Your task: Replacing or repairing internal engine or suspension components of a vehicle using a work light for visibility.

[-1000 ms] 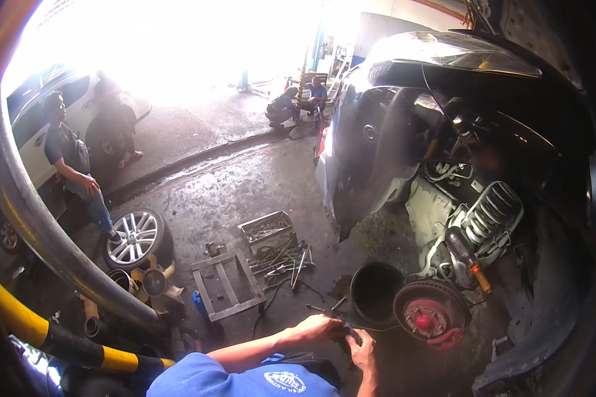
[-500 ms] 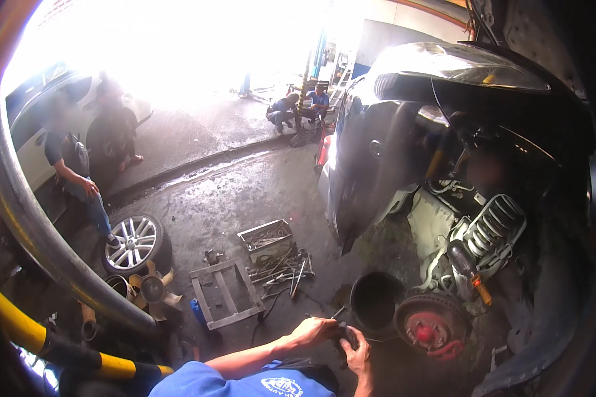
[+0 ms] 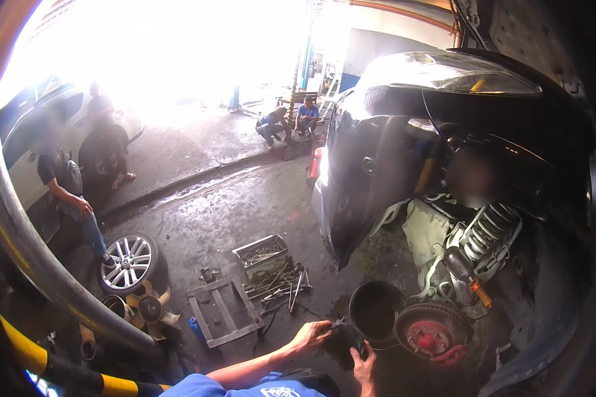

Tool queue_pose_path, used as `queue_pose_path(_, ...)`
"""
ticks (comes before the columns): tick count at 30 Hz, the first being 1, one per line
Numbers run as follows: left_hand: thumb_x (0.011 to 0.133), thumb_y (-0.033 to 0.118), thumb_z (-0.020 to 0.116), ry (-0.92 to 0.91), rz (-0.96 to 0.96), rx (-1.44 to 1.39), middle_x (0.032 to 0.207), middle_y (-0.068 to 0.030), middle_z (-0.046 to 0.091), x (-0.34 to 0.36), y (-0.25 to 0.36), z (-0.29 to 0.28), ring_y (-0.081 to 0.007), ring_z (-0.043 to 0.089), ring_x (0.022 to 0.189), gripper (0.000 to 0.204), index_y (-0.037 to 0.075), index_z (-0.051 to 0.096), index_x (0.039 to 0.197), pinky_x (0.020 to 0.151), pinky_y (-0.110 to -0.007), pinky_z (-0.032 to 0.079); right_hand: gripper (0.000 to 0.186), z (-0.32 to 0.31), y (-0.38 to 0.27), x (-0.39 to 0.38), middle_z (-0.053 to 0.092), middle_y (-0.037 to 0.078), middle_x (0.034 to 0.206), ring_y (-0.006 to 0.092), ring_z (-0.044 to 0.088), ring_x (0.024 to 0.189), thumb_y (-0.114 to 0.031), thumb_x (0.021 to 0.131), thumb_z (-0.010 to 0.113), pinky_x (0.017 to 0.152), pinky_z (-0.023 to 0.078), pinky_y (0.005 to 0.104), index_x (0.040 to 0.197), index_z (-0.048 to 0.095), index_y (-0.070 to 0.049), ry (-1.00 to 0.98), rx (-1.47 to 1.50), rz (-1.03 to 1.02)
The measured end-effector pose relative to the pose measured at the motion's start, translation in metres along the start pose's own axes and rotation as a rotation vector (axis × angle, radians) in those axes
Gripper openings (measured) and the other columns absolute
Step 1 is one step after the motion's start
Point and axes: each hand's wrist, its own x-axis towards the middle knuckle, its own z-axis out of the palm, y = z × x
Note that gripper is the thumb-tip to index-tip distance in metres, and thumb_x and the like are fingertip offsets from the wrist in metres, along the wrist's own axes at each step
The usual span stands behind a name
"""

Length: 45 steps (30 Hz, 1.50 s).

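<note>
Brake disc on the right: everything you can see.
The brake disc is round and metallic-looking, with a dark rim, a reddish face and a bright red hub. No wheel covers it; its face is turned toward the camera. A red caliper sits at its lower right edge. It stands right of the black bucket; whether they touch is unclear. Neither the left hand nor the right hand touches it.

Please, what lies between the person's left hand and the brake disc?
In the head view, a dark object, too unclear to name, is by the left hand; beyond it, the black bucket stands beside the brake disc.
</note>
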Motion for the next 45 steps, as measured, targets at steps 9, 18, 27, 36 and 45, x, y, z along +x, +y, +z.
queue_pose_path(9, 0.099, 0.037, 0.057, -0.08, -0.008, 0.012, 0.105, -0.0119, 0.071, 0.005, 0.002, 0.002, -0.0153, 0.064, 0.095, 0.044, -0.001, 0.061, 0.121, 0.082, -0.032, 0.051, 0.026, 0.001, 0.014, 0.001, 0.069, 0.013, 0.096, 0.0227, 0.065, 0.09, -0.014, 0.082, 0.071, 0.083, 0.048, 0.0337, 0.105, 0.064, -0.002, 0.063, -0.007, -0.052)
queue_pose_path(18, 0.099, 0.046, 0.054, -0.18, -0.102, 0.045, 0.108, -0.0118, 0.07, 0.01, 0.011, -0.01, -0.0166, 0.064, 0.1, 0.052, -0.001, 0.061, 0.121, 0.087, -0.034, 0.05, 0.027, 0.004, -0.032, 0.001, 0.07, 0.014, 0.1, 0.0228, 0.066, 0.095, -0.011, 0.083, 0.068, 0.087, 0.049, 0.0332, 0.109, 0.067, -0.004, 0.084, 0.017, 0.016)
queue_pose_path(27, 0.099, 0.052, 0.051, -0.31, -0.014, -0.103, 0.085, -0.0042, 0.064, 0.029, 0.003, -0.013, -0.0108, 0.053, 0.072, 0.055, 0.0, 0.063, 0.112, 0.065, -0.031, 0.044, 0.033, -0.005, -0.036, 0.011, 0.07, 0.013, 0.112, 0.0218, 0.064, 0.105, -0.015, 0.089, 0.057, 0.096, 0.046, 0.0324, 0.117, 0.066, 0.001, 0.083, 0.184, 0.035)
queue_pose_path(36, 0.098, 0.052, 0.054, -0.28, -0.046, -0.199, 0.073, 0.0046, 0.048, 0.054, 0.033, -0.012, -0.0068, 0.043, 0.069, 0.051, 0.002, 0.059, 0.089, 0.061, -0.029, 0.039, 0.043, -0.005, -0.051, -0.005, 0.064, 0.016, 0.124, 0.0293, 0.06, 0.116, -0.025, 0.091, 0.059, 0.102, 0.043, 0.0368, 0.127, 0.06, 0.0, 0.057, 0.106, 0.084)
queue_pose_path(45, 0.098, 0.045, 0.058, -0.368, -0.296, -0.584, 0.069, 0.0112, 0.044, 0.052, 0.057, 0.046, -0.0001, 0.036, 0.06, 0.032, 0.013, 0.061, 0.093, 0.052, -0.024, 0.027, 0.047, -0.025, -0.04, -0.041, 0.061, 0.016, 0.129, 0.0296, 0.057, 0.121, -0.028, 0.092, 0.06, 0.104, 0.041, 0.0371, 0.13, 0.058, -0.001, 0.159, 0.141, 0.095)
